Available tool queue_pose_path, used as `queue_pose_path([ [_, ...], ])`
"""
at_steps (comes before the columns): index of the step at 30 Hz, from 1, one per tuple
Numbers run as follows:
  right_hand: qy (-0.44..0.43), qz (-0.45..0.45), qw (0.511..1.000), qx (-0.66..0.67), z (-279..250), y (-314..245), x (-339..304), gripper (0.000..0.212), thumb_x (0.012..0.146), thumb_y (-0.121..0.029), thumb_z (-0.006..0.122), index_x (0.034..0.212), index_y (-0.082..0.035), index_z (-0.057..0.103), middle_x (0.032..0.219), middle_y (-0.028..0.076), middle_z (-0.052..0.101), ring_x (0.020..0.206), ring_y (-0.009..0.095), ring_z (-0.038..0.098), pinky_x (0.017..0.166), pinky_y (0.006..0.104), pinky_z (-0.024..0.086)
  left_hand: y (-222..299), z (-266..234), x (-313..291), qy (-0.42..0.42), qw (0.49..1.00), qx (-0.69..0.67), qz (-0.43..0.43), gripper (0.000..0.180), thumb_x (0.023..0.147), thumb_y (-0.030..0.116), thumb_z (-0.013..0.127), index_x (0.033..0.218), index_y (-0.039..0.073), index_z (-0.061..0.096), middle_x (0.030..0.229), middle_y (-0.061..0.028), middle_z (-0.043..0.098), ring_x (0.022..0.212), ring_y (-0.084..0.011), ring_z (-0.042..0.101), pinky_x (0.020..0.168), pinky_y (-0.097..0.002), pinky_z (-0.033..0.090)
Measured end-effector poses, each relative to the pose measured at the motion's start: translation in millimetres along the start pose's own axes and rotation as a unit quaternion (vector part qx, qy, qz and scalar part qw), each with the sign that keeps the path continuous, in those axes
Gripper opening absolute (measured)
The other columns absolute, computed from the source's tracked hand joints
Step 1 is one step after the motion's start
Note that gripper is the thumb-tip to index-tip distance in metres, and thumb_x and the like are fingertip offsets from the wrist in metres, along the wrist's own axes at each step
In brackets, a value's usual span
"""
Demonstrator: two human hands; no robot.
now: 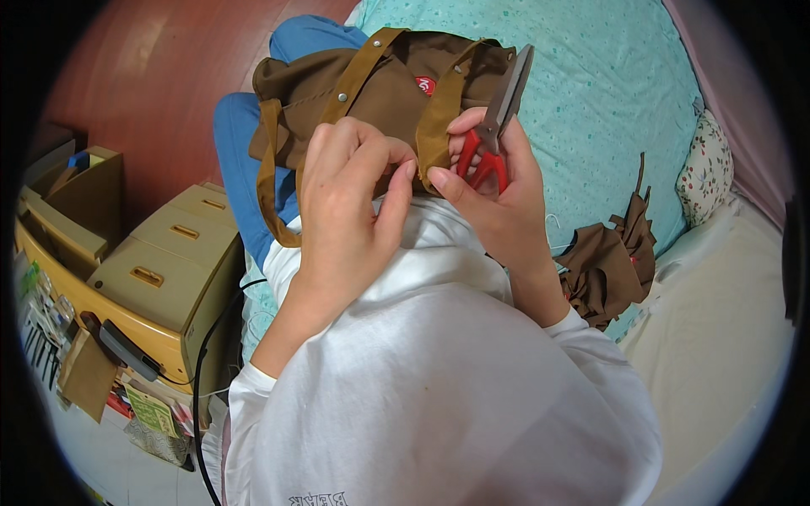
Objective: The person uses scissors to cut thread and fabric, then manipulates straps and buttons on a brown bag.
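A brown cloth article (pixel 380 93) with mustard-brown straps (pixel 354 78), metal studs and a small red label lies across my lap. My right hand (pixel 506 190) holds a pair of scissors (pixel 504 105) with red handles, blades pointing up and away. Its thumb and fingers also pinch the near end of one strap (pixel 439 126). Just left of that end, my left hand (pixel 350 198) is closed, thumb against forefinger. Whatever lies in that pinch is hidden or too small to name.
More brown cloth (pixel 607 266) lies crumpled to the right on the turquoise bedspread (pixel 591 101), with a floral pillow (pixel 707 164) beyond. At left stands a yellow-beige cabinet (pixel 160 270); a black cable (pixel 201 379) runs beside it. Reddish floor (pixel 169 84) shows at far left.
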State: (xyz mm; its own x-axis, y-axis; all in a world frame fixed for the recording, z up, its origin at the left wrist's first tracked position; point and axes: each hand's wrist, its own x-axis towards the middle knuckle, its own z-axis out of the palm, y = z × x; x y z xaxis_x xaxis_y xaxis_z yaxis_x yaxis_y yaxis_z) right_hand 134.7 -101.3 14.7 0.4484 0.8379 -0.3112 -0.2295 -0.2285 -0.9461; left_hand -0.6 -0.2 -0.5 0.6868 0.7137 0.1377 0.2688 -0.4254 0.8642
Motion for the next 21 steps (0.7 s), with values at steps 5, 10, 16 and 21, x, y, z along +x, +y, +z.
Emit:
queue_pose_path([
  [5,-0.001,0.015,0.999,0.028,-4.5,3.4,1.7,0.039,0.083,0.001,0.070,0.114,-0.006,0.047,0.093,-0.001,0.049,0.083,0.005,0.048,0.075,0.0202,0.043,-1.6,-0.7,-1.7,0.002,0.995,-0.081,-0.062,0.006,0.077,-0.002,0.066,0.082,0.001,0.063,0.081,-0.0086,0.053,0.077,-0.0232,0.050,0.066,-0.0332,0.041],
  [10,0.000,0.028,0.999,0.041,-4.8,3.7,1.7,0.039,0.084,-0.001,0.071,0.114,-0.006,0.047,0.093,-0.001,0.049,0.084,0.005,0.048,0.075,0.0205,0.043,0.7,-3.0,-0.4,-0.003,0.984,-0.135,-0.114,0.002,0.083,-0.001,0.064,0.084,0.000,0.063,0.083,-0.0072,0.053,0.077,-0.0173,0.051,0.069,-0.0271,0.043],
  [16,-0.001,0.034,0.998,0.046,-4.6,6.3,1.9,0.039,0.084,-0.001,0.071,0.115,-0.007,0.047,0.094,-0.001,0.049,0.084,0.005,0.049,0.076,0.0207,0.044,-4.3,-5.8,-1.5,-0.026,0.956,-0.231,-0.179,0.004,0.088,0.002,0.062,0.087,-0.002,0.062,0.087,-0.0034,0.053,0.079,-0.0098,0.048,0.072,-0.0226,0.041],
  [21,-0.001,0.030,0.998,0.054,-4.6,8.8,1.7,0.038,0.085,0.000,0.069,0.114,-0.006,0.047,0.094,-0.001,0.049,0.084,0.005,0.049,0.077,0.0208,0.044,-7.8,-5.2,-3.5,-0.036,0.916,-0.330,-0.225,0.007,0.092,0.005,0.060,0.090,-0.001,0.062,0.089,-0.0012,0.053,0.079,-0.0069,0.046,0.074,-0.0205,0.039],
])
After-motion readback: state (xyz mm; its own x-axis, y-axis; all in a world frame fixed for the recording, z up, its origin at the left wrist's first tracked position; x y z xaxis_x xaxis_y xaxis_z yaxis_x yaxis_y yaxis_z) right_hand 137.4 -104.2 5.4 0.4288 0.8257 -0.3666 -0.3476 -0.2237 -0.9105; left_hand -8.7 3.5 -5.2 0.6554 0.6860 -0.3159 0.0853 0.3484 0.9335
